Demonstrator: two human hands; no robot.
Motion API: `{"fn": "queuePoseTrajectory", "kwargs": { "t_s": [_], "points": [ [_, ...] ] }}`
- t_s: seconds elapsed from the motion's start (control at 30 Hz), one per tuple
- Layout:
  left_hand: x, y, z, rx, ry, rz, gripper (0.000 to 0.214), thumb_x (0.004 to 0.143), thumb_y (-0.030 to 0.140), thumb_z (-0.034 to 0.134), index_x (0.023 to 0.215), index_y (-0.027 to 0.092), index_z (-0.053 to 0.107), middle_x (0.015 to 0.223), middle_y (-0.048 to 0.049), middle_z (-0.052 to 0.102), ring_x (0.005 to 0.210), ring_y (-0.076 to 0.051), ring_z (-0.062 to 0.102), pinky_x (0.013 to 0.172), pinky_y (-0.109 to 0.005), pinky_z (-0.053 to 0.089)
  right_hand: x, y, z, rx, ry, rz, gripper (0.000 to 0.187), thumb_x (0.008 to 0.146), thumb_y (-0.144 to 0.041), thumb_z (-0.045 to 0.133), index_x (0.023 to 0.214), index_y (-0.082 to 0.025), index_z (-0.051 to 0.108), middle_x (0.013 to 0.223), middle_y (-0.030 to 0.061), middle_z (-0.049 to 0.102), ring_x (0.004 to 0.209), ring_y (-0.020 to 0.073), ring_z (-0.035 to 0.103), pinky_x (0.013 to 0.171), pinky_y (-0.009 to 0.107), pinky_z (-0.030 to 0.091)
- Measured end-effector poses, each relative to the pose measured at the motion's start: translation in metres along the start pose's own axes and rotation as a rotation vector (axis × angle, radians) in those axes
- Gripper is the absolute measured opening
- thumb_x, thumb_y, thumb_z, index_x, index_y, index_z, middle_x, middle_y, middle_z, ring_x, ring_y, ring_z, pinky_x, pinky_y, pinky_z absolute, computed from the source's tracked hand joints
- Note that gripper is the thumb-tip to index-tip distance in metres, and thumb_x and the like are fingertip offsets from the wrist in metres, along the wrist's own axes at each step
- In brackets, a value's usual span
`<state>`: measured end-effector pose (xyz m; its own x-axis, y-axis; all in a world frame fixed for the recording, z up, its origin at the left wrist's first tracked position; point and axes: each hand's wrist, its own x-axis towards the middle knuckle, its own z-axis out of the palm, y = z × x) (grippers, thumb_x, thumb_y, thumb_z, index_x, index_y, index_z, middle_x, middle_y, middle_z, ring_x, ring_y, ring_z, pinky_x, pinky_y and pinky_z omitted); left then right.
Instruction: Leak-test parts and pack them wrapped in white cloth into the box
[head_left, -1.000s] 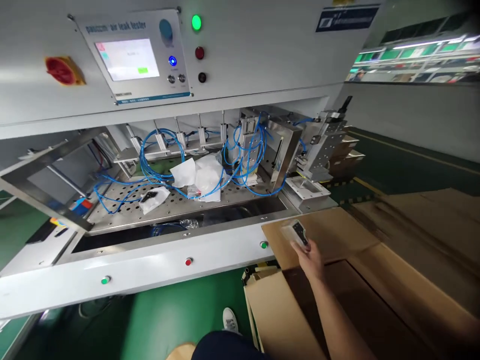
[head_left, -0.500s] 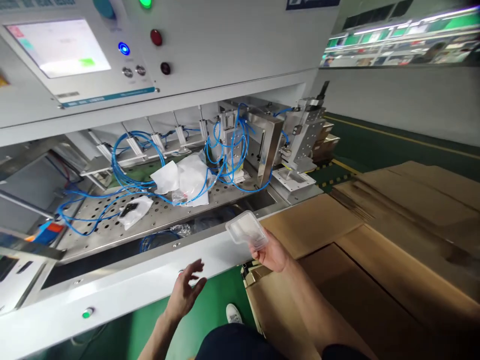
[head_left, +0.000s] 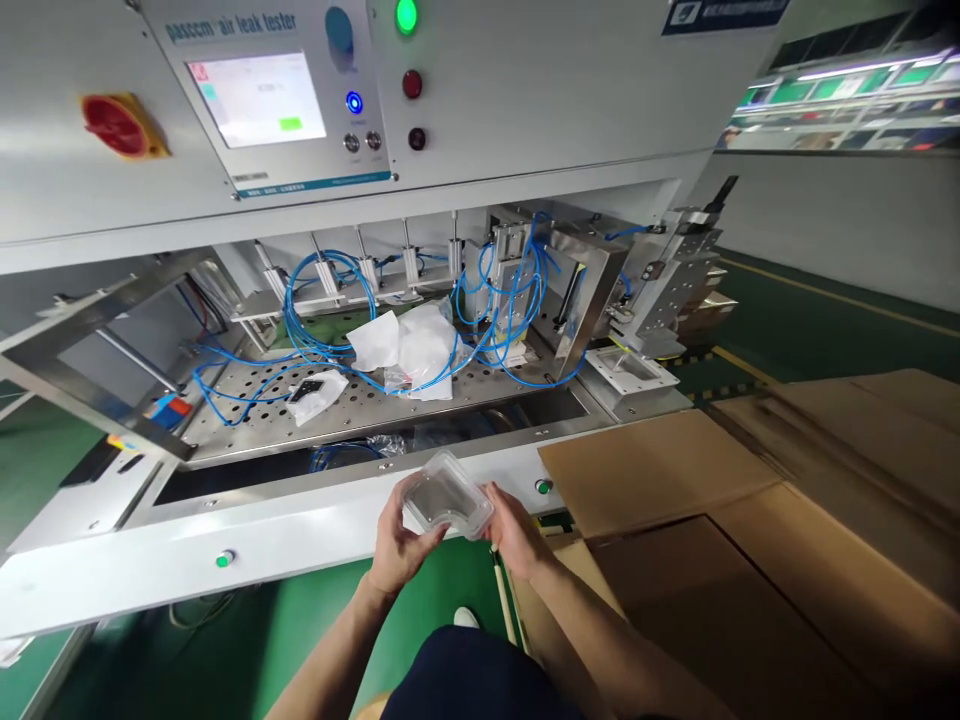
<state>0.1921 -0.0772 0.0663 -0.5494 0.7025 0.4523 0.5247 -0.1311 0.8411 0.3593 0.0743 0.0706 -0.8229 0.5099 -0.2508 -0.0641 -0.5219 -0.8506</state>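
Observation:
A clear plastic container [head_left: 448,492] with rounded corners is held between both my hands in front of the machine's white front rail. My left hand [head_left: 401,545] grips its left side, thumb along the near edge. On the right side, the fingers of my right hand [head_left: 514,528] are closed on its edge. It is tilted, and no contents can be made out through the plastic. Beyond it lies the perforated metal bed [head_left: 330,425] of the machine, bearing white bags [head_left: 425,340] and a small bag with a black part [head_left: 315,395].
Blue air tubes [head_left: 300,300] loop across the bed. Above is the air leak tester's screen [head_left: 259,100]. An open cardboard box [head_left: 660,465] stands close on my right, with stacked flat cardboard [head_left: 862,430] beyond. Green buttons [head_left: 225,558] sit on the white rail.
My left hand, empty and apart before, has taken hold of the container. My right hand has brought it left and lower. The view has turned left.

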Motion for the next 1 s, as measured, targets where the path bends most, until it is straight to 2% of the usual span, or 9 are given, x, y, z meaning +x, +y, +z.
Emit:
{"fn": "queuePoseTrajectory", "kwargs": {
  "t_s": [0.07,0.17,0.27,0.4,0.57,0.7,0.77,0.87,1.0],
  "points": [
    [-0.001,-0.002,0.001,-0.017,0.054,-0.057,0.072,0.085,0.047,0.085,0.145,0.022,0.053,0.141,-0.0146,0.065,0.131,-0.032,0.063,0.114,-0.048,0.052,-0.002,0.002,-0.004,-0.301,0.141,-0.358,0.068,0.096,-0.077,0.053,0.132,-0.022,0.067,0.126,0.0124,0.073,0.111,0.0265,0.070,0.083,0.035,0.061],
    [-0.003,-0.007,0.005,-0.052,0.087,-0.105,0.074,0.084,0.045,0.086,0.145,0.023,0.053,0.142,-0.0140,0.064,0.133,-0.032,0.061,0.115,-0.048,0.051,-0.004,0.008,-0.006,-0.678,0.073,-0.685,0.081,0.094,-0.072,0.062,0.156,-0.022,0.047,0.150,0.0171,0.060,0.133,0.0337,0.062,0.097,0.044,0.061],
    [-0.003,-0.011,0.011,-0.078,0.081,-0.122,0.074,0.083,0.045,0.087,0.145,0.023,0.053,0.142,-0.0141,0.064,0.133,-0.032,0.061,0.115,-0.049,0.051,-0.001,0.015,-0.001,-0.927,0.160,-0.904,0.091,0.091,-0.055,0.077,0.164,-0.023,0.033,0.148,0.0183,0.061,0.132,0.0340,0.064,0.099,0.045,0.062],
    [-0.002,-0.013,0.017,-0.089,0.075,-0.145,0.073,0.083,0.047,0.086,0.144,0.022,0.053,0.142,-0.0154,0.064,0.133,-0.033,0.062,0.115,-0.049,0.051,0.008,0.017,0.009,-1.035,0.359,-1.056,0.071,0.093,-0.036,0.074,0.156,-0.024,0.043,0.130,0.0145,0.070,0.118,0.0306,0.071,0.097,0.046,0.064],
    [0.001,-0.013,0.018,-0.042,0.062,-0.168,0.072,0.084,0.048,0.085,0.142,0.021,0.053,0.141,-0.0159,0.065,0.130,-0.032,0.063,0.113,-0.049,0.052,0.014,0.010,0.015,-1.059,0.434,-1.105,0.061,0.089,-0.030,0.076,0.145,-0.024,0.051,0.121,0.0126,0.072,0.111,0.0290,0.072,0.093,0.044,0.066],
    [0.001,-0.020,0.015,0.057,-0.031,-0.162,0.071,0.087,0.048,0.081,0.145,0.022,0.050,0.141,-0.0148,0.066,0.128,-0.031,0.065,0.108,-0.048,0.055,0.018,0.007,0.003,-1.064,0.424,-1.061,0.055,0.090,-0.033,0.074,0.140,-0.023,0.055,0.121,0.0127,0.071,0.110,0.0282,0.071,0.093,0.043,0.065],
    [-0.001,-0.029,0.014,0.162,-0.098,-0.126,0.067,0.091,0.046,0.076,0.148,0.023,0.048,0.140,-0.0139,0.066,0.123,-0.028,0.067,0.102,-0.045,0.059,0.021,0.007,-0.010,-1.055,0.440,-1.025,0.052,0.090,-0.038,0.073,0.137,-0.022,0.058,0.121,0.0130,0.071,0.109,0.0284,0.072,0.091,0.043,0.064],
    [-0.004,-0.052,0.013,0.371,-0.137,-0.049,0.057,0.097,0.039,0.068,0.147,0.022,0.047,0.136,-0.0132,0.068,0.119,-0.025,0.069,0.097,-0.040,0.062,0.024,0.007,-0.038,-1.019,0.552,-0.909,0.056,0.087,-0.050,0.075,0.134,-0.021,0.062,0.120,0.0139,0.073,0.106,0.0298,0.073,0.090,0.044,0.063],
    [-0.002,-0.095,0.001,0.578,-0.041,-0.049,0.048,0.094,0.027,0.064,0.141,0.018,0.055,0.137,-0.0166,0.067,0.130,-0.032,0.062,0.111,-0.052,0.055,0.026,0.006,-0.080,-0.943,0.692,-0.661,0.075,0.080,-0.064,0.076,0.139,-0.020,0.060,0.126,0.0166,0.074,0.108,0.0332,0.072,0.094,0.050,0.060]
  ]
}}
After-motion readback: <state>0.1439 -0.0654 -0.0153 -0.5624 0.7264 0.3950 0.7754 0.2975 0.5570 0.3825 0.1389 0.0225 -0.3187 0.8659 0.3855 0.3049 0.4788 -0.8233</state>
